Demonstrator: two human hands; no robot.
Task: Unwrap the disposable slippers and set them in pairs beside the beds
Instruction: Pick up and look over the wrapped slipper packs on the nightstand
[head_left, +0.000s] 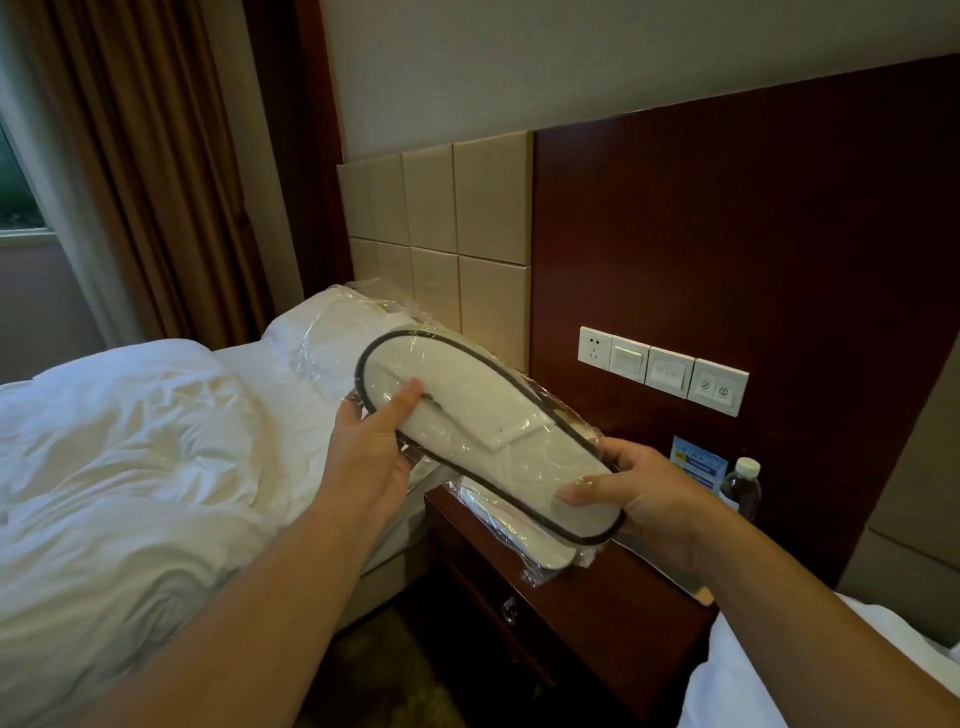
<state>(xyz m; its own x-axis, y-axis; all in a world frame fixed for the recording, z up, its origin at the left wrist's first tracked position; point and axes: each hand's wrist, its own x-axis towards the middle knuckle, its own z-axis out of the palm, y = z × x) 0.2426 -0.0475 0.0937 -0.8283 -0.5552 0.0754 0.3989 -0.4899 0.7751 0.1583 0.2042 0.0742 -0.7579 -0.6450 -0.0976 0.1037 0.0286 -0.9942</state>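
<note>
Pack of white, black-edged disposable slippers in clear plastic wrap (493, 431), held above the dark wooden counter (597, 597): my left hand (374, 452) and right hand (644, 499) each curl fingers round one end. A second wrapped pack (514, 530) lies on the counter.

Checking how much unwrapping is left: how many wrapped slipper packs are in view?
2. The first pack is held by the left hand and right hand; the second pack lies on the nightstand beneath it, partly hidden. More may be out of view.
</note>
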